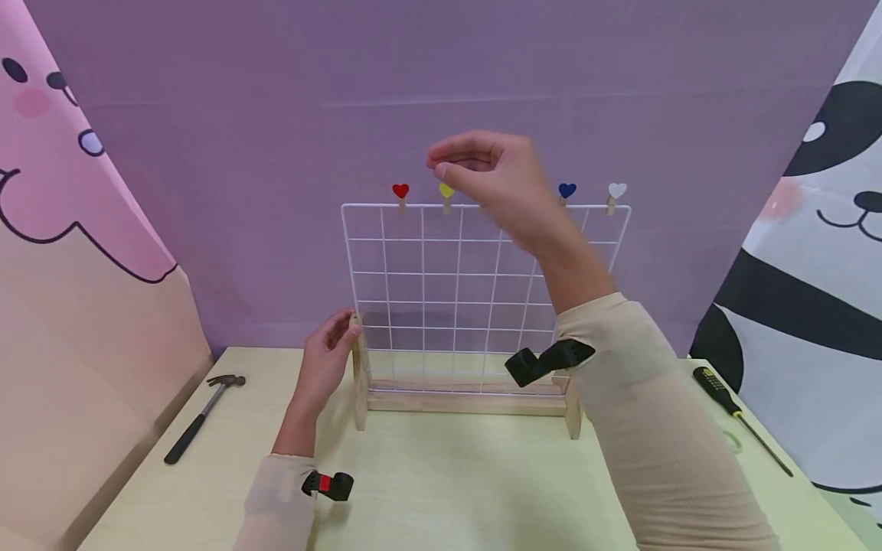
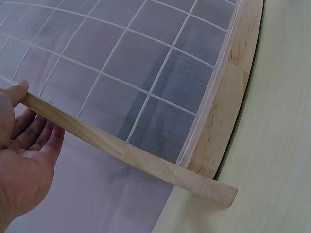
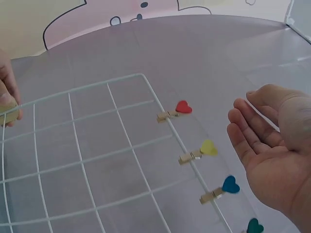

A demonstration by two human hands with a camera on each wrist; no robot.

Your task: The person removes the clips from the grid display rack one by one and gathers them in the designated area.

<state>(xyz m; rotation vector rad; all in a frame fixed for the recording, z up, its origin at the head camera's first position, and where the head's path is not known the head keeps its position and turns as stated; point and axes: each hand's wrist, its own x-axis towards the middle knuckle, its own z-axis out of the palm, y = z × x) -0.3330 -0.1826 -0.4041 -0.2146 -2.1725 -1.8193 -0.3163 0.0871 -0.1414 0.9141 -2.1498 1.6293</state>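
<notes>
Clock directions as in the head view. Left hand [image 1: 325, 363] sits at 8 o'clock of the white rectangular wire grid panel [image 1: 423, 239], thumb and fingers pinching the pale flat wooden upright [image 1: 358, 375] near its top end. Grid stands upright, long axis 9 to 3 o'clock; thin wires, square openings, rounded top corners, pale wooden base rail [image 1: 465, 403] below. Clips on its top rail: red heart-topped wooden clip [image 1: 400, 191] at 8 o'clock from the right fingertips, yellow heart-topped wooden clip [image 1: 446, 191] just beneath at 6; the right wrist view shows a gap. Right hand [image 1: 510, 176] is nearer the clips than the left; fingers loosely bent, nothing seen in them. Dark blue heart-topped clip [image 1: 567, 190] and white heart-topped clip [image 1: 616, 190] at about 3. Green heart-topped clip [image 3: 255, 226] cut off in right wrist view.
</notes>
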